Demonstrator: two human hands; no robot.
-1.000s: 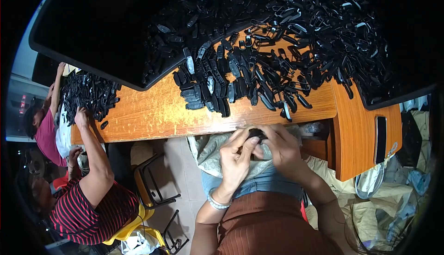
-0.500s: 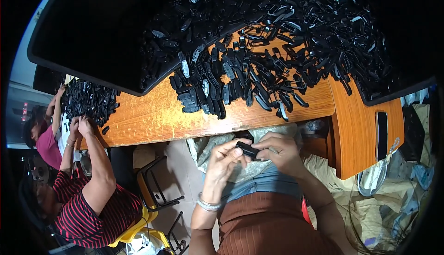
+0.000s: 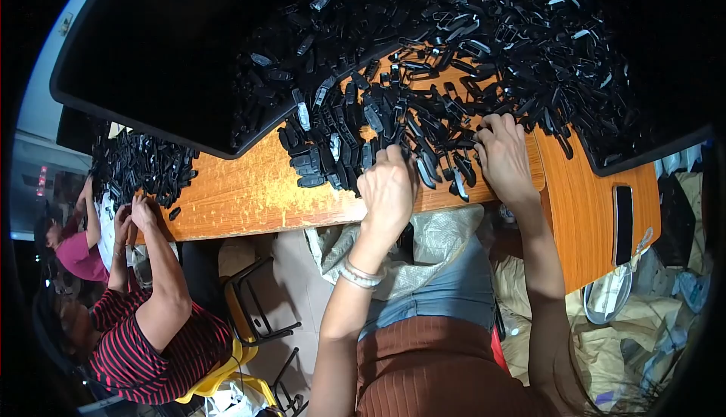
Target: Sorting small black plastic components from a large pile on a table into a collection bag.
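Observation:
At the table's near edge, my left hand (image 3: 388, 192) rests among small oblong black plastic shells (image 3: 308, 161), its fingers curled down over them. To its right, my right hand (image 3: 504, 158) reaches into a scatter of slim black plastic frames (image 3: 442, 126), with fingers bent and pressed together. The fingertips of both hands are mostly hidden, so I cannot make out what they grip. Below the table edge, a pale woven sack (image 3: 446, 249) lies open across my lap, with something dark at its mouth.
Large black trays (image 3: 155, 126) heaped with similar parts stand at the back of the wooden table (image 3: 249, 194). A phone-like black slab (image 3: 623, 224) lies at right. To the left, a person in a striped shirt (image 3: 162, 349) handles another pile (image 3: 147, 164); someone in pink sits beyond.
Both hands have moved up from above my lap onto the table and apart. The small black part they held together is out of them; where it went does not show.

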